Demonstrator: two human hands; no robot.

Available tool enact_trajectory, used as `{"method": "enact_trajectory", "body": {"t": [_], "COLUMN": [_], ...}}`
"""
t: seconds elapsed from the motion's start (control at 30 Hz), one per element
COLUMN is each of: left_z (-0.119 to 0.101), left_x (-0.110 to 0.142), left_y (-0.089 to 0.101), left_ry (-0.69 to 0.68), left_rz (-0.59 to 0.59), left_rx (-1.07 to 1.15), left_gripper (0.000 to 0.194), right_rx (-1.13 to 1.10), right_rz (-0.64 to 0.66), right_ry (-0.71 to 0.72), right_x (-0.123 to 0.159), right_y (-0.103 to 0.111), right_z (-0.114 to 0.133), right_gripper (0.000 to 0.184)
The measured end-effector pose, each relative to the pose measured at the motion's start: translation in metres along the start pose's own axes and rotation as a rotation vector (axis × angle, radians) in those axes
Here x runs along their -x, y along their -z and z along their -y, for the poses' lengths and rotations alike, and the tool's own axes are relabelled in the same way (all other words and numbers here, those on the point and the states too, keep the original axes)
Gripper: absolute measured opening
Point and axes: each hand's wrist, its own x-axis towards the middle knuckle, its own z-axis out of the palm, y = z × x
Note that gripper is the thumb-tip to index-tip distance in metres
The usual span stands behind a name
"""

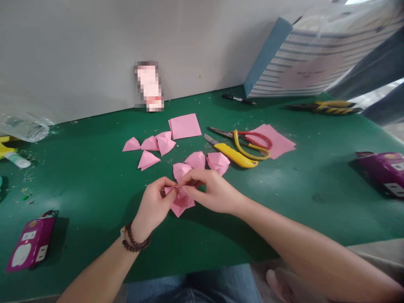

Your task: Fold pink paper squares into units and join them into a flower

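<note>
Between both hands, above the green table (151, 235), is a piece of folded pink paper (180, 205). My left hand (155, 203) pinches its left edge between thumb and fingers. My right hand (212, 190) is closed on its upper right part, thumb pressed inward. Just beyond my fingers lie folded pink paper pieces (195, 160), one partly covered by my right hand. Farther left is another small group of folded pink pieces (149, 144). A short stack of flat pink squares (185, 126) lies behind them.
Red-and-yellow-handled scissors (252, 143) rest partly on more pink paper (282, 143), beside a yellow utility knife (235, 155). Pliers (328, 106), a pen (238, 99) and a striped bag (293, 63) are at the back right. Purple power strips (33, 242) sit at both sides.
</note>
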Motion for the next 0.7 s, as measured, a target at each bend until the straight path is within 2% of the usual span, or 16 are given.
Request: {"method": "enact_trajectory", "body": {"t": [0.17,0.3,0.47,0.7], "left_z": [-0.0028,-0.0019,-0.0014,-0.0038], "left_x": [0.0033,0.0038,0.0018,0.0014], "left_y": [-0.0016,-0.0018,-0.002,0.0008], "left_ry": [-0.041,-0.029,0.065,0.151], "left_rz": [-0.01,0.0,0.063,0.152], "left_rx": [-0.074,-0.091,-0.033,0.04], "left_gripper": [0.009,0.009,0.008,0.016], "right_rx": [-0.049,-0.015,0.127,0.148], "right_rz": [0.012,0.081,0.114,0.122], "right_ry": [-0.125,-0.205,-0.267,-0.304], "right_x": [-0.0017,-0.0018,-0.0008,-0.002], "right_y": [-0.0003,0.0001,0.0027,0.0042], "right_z": [-0.0063,-0.0073,-0.0023,-0.002], "right_gripper": [0.01,0.012,0.017,0.016]}}
